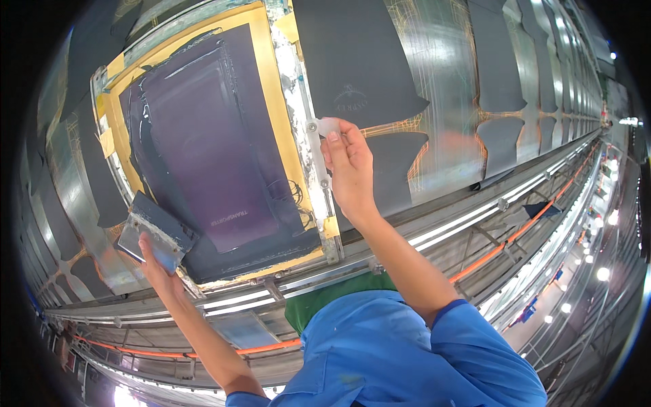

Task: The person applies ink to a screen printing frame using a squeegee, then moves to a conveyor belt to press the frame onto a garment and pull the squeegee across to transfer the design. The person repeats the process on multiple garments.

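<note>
A screen-printing frame [264,68] with yellow tape along its inner edges lies on the long table. Its mesh [203,136] shows purple in the middle, with dark ink smeared around the borders and a wet streak at the left. My left hand [159,268] is closed on a squeegee [157,234] with a dark, ink-covered blade, tilted over the frame's lower left corner. Beside the frame's right rail, my right hand [351,159] pinches a pale metal tab [328,127] fixed to that rail. Part of the tab is hidden by my fingers.
Dark cut fabric panels [363,61] lie in rows along the shiny table [444,102] on both sides of the frame. Metal rails [434,234] and an orange pipe [505,239] run along its near edge, close to my body. A dark cloth scrap [542,209] hangs there.
</note>
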A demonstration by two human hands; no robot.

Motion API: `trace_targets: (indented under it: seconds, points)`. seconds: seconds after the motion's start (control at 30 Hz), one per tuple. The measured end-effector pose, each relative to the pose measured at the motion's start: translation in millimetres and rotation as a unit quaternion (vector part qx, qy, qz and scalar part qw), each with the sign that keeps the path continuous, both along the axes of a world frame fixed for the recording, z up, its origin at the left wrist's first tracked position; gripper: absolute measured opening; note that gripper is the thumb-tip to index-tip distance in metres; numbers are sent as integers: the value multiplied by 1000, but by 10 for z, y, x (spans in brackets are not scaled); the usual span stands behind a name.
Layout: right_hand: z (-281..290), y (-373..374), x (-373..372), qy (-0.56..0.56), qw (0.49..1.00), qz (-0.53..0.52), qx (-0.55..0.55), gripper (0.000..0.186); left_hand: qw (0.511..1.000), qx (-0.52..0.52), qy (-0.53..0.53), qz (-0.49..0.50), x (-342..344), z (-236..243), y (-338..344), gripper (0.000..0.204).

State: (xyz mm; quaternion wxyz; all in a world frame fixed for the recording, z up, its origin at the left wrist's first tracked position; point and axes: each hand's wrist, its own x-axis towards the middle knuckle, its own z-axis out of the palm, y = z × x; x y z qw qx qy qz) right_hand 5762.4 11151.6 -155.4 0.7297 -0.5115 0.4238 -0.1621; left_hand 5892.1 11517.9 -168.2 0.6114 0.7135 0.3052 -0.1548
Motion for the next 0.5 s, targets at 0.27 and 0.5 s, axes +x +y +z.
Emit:
trace_targets:
  seconds: [0.27,0.5]
  points:
    - [31,-2,-93,29,999,32,-23,30,1000,6,-28,10,30,-78,62,64]
    - [30,-145,-177,88,981,126,-115,39,995,95,-34,18,-27,-213,42,62]
